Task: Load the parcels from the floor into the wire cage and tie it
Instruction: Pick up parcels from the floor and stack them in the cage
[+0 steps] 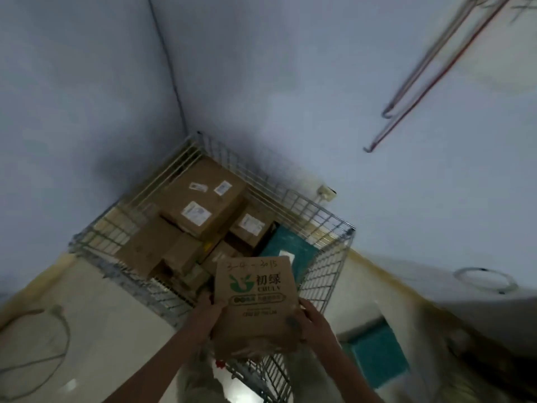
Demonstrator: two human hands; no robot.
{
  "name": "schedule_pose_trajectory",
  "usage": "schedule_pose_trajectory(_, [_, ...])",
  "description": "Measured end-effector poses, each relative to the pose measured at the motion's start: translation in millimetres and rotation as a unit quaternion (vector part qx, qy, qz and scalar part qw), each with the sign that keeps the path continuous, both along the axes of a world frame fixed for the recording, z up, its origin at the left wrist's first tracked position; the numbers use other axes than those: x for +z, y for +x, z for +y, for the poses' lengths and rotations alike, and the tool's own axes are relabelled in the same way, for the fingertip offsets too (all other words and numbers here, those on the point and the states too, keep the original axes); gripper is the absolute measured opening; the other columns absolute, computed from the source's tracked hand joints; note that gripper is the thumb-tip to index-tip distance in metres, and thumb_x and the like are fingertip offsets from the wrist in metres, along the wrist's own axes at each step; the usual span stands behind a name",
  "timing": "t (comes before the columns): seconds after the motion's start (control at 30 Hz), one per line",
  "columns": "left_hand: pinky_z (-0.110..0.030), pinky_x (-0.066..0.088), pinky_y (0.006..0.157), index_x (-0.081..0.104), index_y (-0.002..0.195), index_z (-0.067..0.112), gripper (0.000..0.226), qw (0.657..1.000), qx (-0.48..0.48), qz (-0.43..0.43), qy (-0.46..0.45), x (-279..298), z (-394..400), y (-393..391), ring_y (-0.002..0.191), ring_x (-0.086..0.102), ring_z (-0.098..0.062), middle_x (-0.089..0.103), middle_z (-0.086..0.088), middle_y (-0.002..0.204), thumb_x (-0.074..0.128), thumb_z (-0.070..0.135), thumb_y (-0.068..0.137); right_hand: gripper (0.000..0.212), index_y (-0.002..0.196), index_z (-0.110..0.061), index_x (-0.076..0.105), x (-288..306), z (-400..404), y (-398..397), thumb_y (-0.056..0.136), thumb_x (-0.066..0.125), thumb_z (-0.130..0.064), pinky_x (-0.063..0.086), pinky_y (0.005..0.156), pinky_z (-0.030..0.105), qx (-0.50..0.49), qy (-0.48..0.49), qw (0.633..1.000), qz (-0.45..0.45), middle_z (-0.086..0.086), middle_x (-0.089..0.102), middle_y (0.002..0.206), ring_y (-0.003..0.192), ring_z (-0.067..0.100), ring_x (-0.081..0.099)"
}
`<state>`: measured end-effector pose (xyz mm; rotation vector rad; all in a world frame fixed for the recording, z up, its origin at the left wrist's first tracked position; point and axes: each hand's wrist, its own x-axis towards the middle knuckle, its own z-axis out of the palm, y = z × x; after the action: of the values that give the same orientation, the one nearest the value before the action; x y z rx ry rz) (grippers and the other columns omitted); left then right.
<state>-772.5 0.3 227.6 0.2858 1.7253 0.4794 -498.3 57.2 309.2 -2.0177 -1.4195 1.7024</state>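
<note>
The parcel (pixel 255 303), a printed brown carton, is gripped on both sides by the left hand (pixel 209 308) and right hand (pixel 309 318), held above the near edge of the wire cage (pixel 328 228). Released here, it may catch the rim or land tilted on the uneven boxes (pixel 200 199) below, then slide.

Dim bluish walls (pixel 290 68), pale floor (pixel 110 315), wall socket (pixel 327 193)
</note>
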Motion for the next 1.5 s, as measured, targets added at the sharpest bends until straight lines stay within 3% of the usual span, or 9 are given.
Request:
schedule_pose_trajectory(0.33, [-0.038, 0.052, 0.092, 0.042, 0.133, 0.026, 0.039, 0.977, -0.21, 0.012, 0.038, 63, 30, -10, 0.107, 0.056, -0.023, 0.054, -0.004, 0.126, 0.063, 0.029, 0.101, 0.031, 0.13, -0.039, 0.052, 25, -102, -25, 0.101, 0.059, -0.034, 0.064, 0.077, 0.043, -0.251, -0.019, 0.968, 0.023, -0.008, 0.066, 0.117, 0.102, 0.017, 0.067])
schedule_pose_trajectory(0.53, [-0.04, 0.049, 0.106, 0.038, 0.155, 0.031, 0.059, 0.97, -0.237, 0.035, 0.053, 59, 4, -39, 0.117, 0.054, -0.022, 0.053, -0.004, 0.145, 0.063, 0.027, 0.102, 0.031, 0.129, -0.038, 0.059, -20, -132, -41, 0.1, 0.06, -0.026, 0.059, 0.063, 0.023, -0.268, 0.0, 0.961, 0.065, -0.009, 0.068, 0.117, 0.1, 0.007, 0.065])
schedule_pose_trajectory(0.73, [-0.038, 0.052, 0.098, 0.042, 0.147, 0.027, 0.05, 0.96, -0.276, -0.007, 0.045, 64, 36, -36, 0.109, 0.056, -0.02, 0.058, 0.0, 0.129, 0.062, 0.02, 0.102, 0.05, 0.141, -0.034, 0.054, -37, -135, -67, 0.094, 0.07, -0.041, 0.064, 0.075, 0.042, -0.329, 0.004, 0.941, 0.079, -0.009, 0.069, 0.122, 0.103, 0.007, 0.068])
schedule_pose_trajectory(0.83, [-0.038, 0.059, 0.093, 0.035, 0.158, 0.027, 0.08, 0.943, -0.328, -0.014, 0.06, 26, 93, -31, 0.108, 0.064, -0.019, 0.061, -0.002, 0.138, 0.075, 0.039, 0.09, 0.055, 0.135, -0.041, 0.054, -56, -93, -63, 0.084, 0.074, -0.05, 0.064, 0.077, 0.04, -0.317, 0.023, 0.947, 0.035, -0.01, 0.072, 0.117, 0.098, 0.008, 0.072])
schedule_pose_trajectory(0.97, [-0.047, 0.056, 0.099, 0.029, 0.157, 0.04, 0.098, 0.913, -0.394, -0.015, 0.105, -36, 180, -12, 0.124, 0.061, -0.023, 0.06, 0.006, 0.14, 0.083, 0.056, 0.076, 0.069, 0.142, -0.031, 0.043, -99, -8, -49, 0.085, 0.067, -0.062, 0.062, 0.083, 0.044, -0.309, 0.054, 0.948, -0.045, -0.011, 0.066, 0.116, 0.101, 0.017, 0.069])
schedule_pose_trajectory(1.17, [-0.037, 0.058, 0.09, 0.024, 0.158, 0.031, 0.088, 0.924, -0.352, -0.044, 0.146, -147, 284, 21, 0.122, 0.059, -0.019, 0.059, 0.005, 0.136, 0.078, 0.018, 0.09, 0.054, 0.141, -0.031, 0.036, -219, 117, -34, 0.096, 0.055, -0.055, 0.061, 0.079, 0.044, -0.301, 0.106, 0.941, -0.11, -0.013, 0.06, 0.109, 0.092, 0.017, 0.065])
schedule_pose_trajectory(1.3, [-0.047, 0.04, 0.116, 0.015, 0.164, 0.027, 0.093, 0.91, -0.384, 0.056, 0.147, -248, 296, 48, 0.143, 0.043, -0.029, 0.044, -0.003, 0.157, 0.074, 0.014, 0.093, 0.046, 0.136, -0.036, 0.03, -332, 146, -25, 0.098, 0.048, -0.057, 0.062, 0.069, 0.049, -0.252, 0.078, 0.955, -0.137, -0.005, 0.066, 0.103, 0.084, 0.021, 0.069])
schedule_pose_trajectory(1.4, [-0.033, 0.031, 0.114, 0.019, 0.164, 0.019, 0.079, 0.877, -0.393, 0.139, 0.239, -298, 276, 52, 0.147, 0.036, -0.027, 0.037, -0.006, 0.161, 0.066, 0.021, 0.1, 0.062, 0.152, -0.046, 0.014, -376, 137, -26, 0.098, 0.044, -0.058, 0.061, 0.075, 0.048, -0.295, 0.094, 0.94, -0.145, -0.001, 0.059, 0.123, 0.1, 0.022, 0.065])
schedule_pose_trajectory(1.5, [-0.035, 0.035, 0.114, 0.019, 0.164, 0.025, 0.079, 0.874, -0.39, 0.145, 0.249, -316, 272, 48, 0.143, 0.042, -0.026, 0.043, -0.004, 0.158, 0.065, 0.029, 0.1, 0.068, 0.155, -0.049, 0.008, -385, 134, -27, 0.099, 0.046, -0.055, 0.061, 0.077, 0.044, -0.304, 0.116, 0.935, -0.138, -0.001, 0.055, 0.128, 0.106, 0.019, 0.062])
